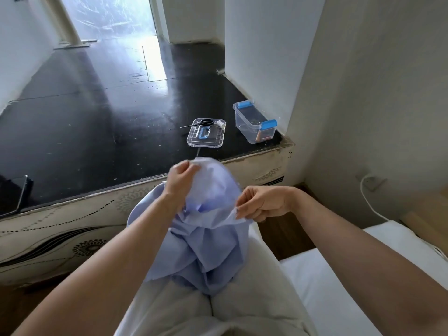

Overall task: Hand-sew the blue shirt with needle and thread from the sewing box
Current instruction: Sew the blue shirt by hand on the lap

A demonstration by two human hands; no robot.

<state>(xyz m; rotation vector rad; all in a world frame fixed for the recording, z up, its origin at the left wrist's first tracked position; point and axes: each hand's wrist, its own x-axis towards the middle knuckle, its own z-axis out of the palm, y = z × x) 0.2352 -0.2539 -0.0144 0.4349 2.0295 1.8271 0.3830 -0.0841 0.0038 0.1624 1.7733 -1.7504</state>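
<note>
From the head view, the person sits with the blue shirt [213,238] bunched over their lap, its upper part lifted between both hands. The left hand [181,178] grips the top edge, its fingers [191,168] curled into the cloth. The right hand [264,202] pinches a lower edge beside it. The stretch between them is pulled out, probably to find the place that needs mending. I see no needle in either hand.

The clear sewing box [252,122] stands open near the desk's [97,129] right front corner. Its lid [206,143] lies just beside it toward the front edge and serves as a tray for the scissors [206,122] and a white thread spool [220,122], likely laid out within reach of the seat.
</note>
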